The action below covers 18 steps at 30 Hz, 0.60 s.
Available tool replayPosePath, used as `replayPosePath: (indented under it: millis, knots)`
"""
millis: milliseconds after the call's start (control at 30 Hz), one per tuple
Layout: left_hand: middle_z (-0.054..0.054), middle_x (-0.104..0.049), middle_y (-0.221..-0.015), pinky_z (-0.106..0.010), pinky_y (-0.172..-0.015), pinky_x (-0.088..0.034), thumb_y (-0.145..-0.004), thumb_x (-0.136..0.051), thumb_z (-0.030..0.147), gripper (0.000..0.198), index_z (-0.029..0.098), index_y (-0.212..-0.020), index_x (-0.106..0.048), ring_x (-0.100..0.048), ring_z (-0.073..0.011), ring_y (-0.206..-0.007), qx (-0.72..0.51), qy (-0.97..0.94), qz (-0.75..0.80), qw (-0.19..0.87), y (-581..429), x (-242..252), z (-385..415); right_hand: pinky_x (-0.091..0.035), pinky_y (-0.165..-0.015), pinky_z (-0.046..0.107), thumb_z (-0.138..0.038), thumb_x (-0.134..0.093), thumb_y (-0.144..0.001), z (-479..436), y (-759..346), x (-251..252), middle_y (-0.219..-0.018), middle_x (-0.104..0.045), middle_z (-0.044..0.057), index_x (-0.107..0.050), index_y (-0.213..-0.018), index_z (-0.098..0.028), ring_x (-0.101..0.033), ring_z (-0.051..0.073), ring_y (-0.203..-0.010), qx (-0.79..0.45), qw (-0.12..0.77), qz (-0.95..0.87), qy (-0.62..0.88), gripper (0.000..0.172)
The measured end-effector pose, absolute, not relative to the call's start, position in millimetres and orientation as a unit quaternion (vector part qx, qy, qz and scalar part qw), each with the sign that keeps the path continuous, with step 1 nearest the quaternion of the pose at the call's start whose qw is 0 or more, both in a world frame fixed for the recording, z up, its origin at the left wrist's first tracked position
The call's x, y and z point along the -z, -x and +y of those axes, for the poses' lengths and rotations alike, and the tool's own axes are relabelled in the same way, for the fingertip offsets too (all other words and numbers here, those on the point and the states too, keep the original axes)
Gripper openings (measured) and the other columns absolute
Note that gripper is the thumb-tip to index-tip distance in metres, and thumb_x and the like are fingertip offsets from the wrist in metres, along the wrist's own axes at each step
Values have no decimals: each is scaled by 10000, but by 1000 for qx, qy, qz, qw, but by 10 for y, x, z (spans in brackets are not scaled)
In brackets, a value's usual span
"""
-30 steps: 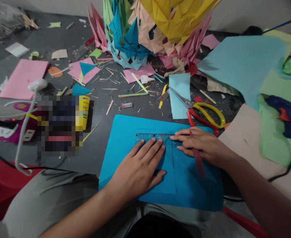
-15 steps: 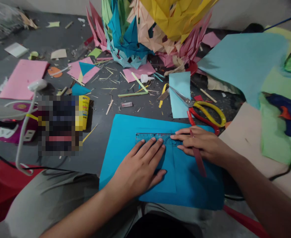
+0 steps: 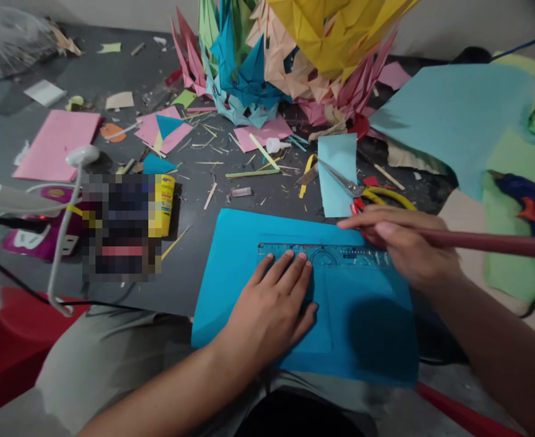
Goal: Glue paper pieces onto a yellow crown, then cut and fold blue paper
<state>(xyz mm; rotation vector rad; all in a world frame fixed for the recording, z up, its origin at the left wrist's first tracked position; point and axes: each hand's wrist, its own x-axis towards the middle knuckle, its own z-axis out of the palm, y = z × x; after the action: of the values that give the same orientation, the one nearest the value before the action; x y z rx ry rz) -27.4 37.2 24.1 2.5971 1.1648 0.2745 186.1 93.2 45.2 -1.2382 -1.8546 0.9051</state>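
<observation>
A sheet of blue paper (image 3: 231, 261) lies at the table's front edge, partly over my lap, with faint lines or creases on it. Across it rests a clear plastic ruler (image 3: 358, 257) with a protractor arc in its middle. My left hand (image 3: 271, 303) is spread flat, its fingertips pressing the ruler's left half onto the paper. Above the ruler's right end is my right hand (image 3: 424, 258), closed around a maroon pencil (image 3: 490, 241) that points out to the right. Red and yellow handled scissors (image 3: 347, 182) lie just beyond the paper, partly hidden by this hand.
Folded-paper models (image 3: 294, 60) stand at the back. A yellow glue bottle (image 3: 167, 206) and a purple power strip (image 3: 44, 227) with cables are on the left. At the right lie a blue glue gun (image 3: 529, 197) and large coloured sheets (image 3: 458, 109). Paper scraps litter the table.
My right hand has lifted off the ruler's right part and moved right. The pencil has swung from hanging down between the fingers to lying sideways. My left hand stays on the ruler.
</observation>
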Motion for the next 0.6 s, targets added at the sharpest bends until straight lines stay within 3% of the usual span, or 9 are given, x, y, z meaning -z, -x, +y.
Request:
replayPosePath:
  millis: [100, 200, 333, 600]
  knots:
    - [-102, -523, -1307, -440, -1014, -347, -915, -375, 344, 442, 86, -1261, -472, -444, -262, -1222, -117, -892, 418, 127, 228, -212, 344, -457, -548, 274, -238, -482, -832, 1116, -1605, -566, -742, -610, 2, -628, -885, -236, -564, 150, -638, -355, 337, -721, 490, 156]
    - [-104, -551, -1275, -448, -1002, -352, -923, -357, 315, 412, 88, -1239, -492, -464, -265, -1198, -142, -889, 422, 111, 211, -179, 328, -452, -553, 242, -212, -530, -780, 1249, -1349, -554, -708, -587, -16, -580, -773, -208, -553, 130, -640, -382, 339, -737, 443, 50]
    - [-93, -531, -1299, -442, -1007, -351, -927, -342, 324, 413, 98, -1237, -496, -458, -258, -1200, -148, -889, 417, 119, 232, -153, 325, -459, -600, 222, -215, -529, -795, 1314, -1150, -390, -753, -612, -13, -578, -772, -188, -568, 118, -697, -426, 329, -751, 383, 60]
    - [-102, -516, -1313, -437, -1035, -330, -923, -353, 303, 406, 87, -1237, -494, -434, -250, -1228, -171, -887, 413, 120, 246, -129, 321, -396, -501, 204, -237, -565, -784, 1331, -1149, -162, -669, -540, -35, -579, -764, -187, -476, 75, -552, -524, 408, -647, 375, 56]
